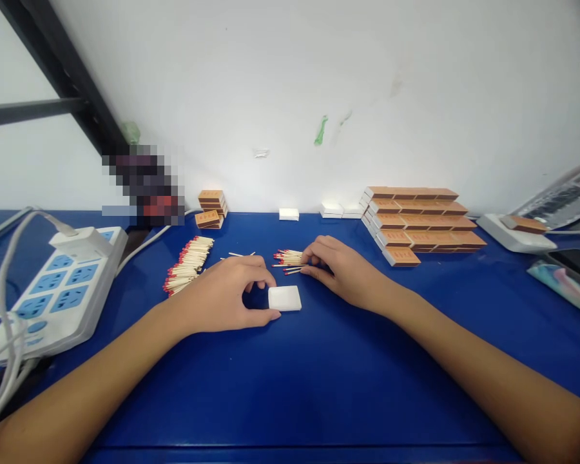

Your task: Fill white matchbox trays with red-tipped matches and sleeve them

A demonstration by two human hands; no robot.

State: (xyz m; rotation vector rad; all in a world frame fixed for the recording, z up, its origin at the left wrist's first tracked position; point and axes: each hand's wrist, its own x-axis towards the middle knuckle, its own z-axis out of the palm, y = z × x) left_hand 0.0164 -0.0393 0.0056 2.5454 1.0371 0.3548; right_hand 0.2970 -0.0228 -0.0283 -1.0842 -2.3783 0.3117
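On the blue table (290,386) lies a small white tray (285,298). My left hand (236,293) holds its left end between thumb and fingers. To the right, my right hand (336,267) has its fingers pinched at the tail ends of a small pile of red-tipped matches (288,258); a match or two lie at its fingertips. A larger pile of matches (191,261) sits behind and left of my left hand, partly covered by it. A few loose matches (239,254) lie between the piles.
Stacked matchboxes (420,222) stand at the back right, with a smaller stack (211,206) at the back left. White trays (341,210) and another white piece (289,214) rest by the wall. A power strip (62,290) with cables is at the left; a phone (575,267) lies far right.
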